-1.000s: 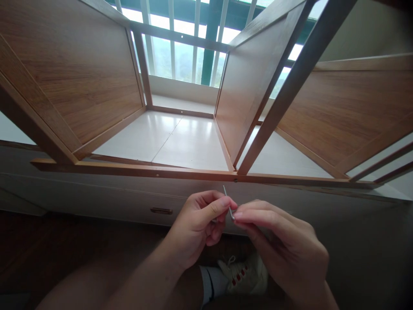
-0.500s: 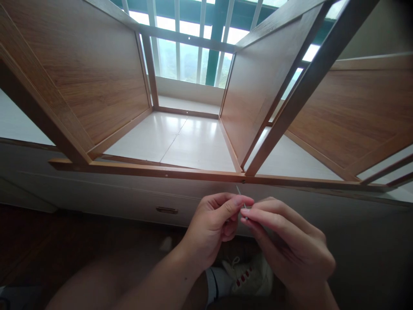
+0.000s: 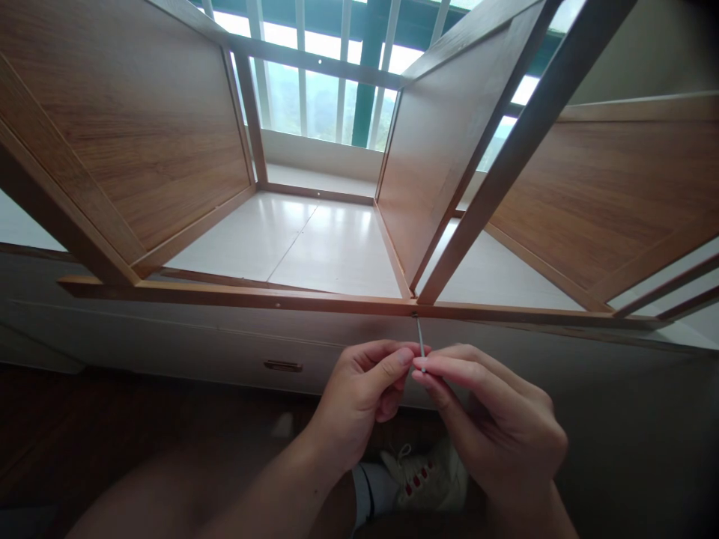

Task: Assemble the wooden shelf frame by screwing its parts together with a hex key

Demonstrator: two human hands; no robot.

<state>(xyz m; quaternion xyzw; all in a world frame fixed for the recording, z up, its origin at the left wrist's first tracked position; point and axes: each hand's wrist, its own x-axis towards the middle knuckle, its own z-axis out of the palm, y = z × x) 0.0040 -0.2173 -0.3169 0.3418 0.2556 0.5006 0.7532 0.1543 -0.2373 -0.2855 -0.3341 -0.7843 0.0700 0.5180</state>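
Observation:
A thin grey metal hex key (image 3: 421, 337) points up from my fingers. Its far tip meets a small dark hole in the front edge of the wooden rail (image 3: 337, 299), just below the foot of a slanting post. My right hand (image 3: 499, 419) pinches the key's near end between thumb and fingertips. On the other side, my left hand (image 3: 359, 397) is closed, its forefinger tip against the key's shaft and its other fingers curled under. The fingers partly hide the key's near end.
The rail belongs to a wooden frame with a left panel (image 3: 129, 127), a middle panel (image 3: 443, 150) and a right panel (image 3: 612, 195). It rests on a white surface (image 3: 337, 247) before a barred window. Below are a drawer handle (image 3: 283, 366) and a shoe (image 3: 427, 475).
The hex key has moved up to the hole in the rail, with more of its shaft now showing. Both hands remain close together. The view has shifted slightly, so the frame appears further left.

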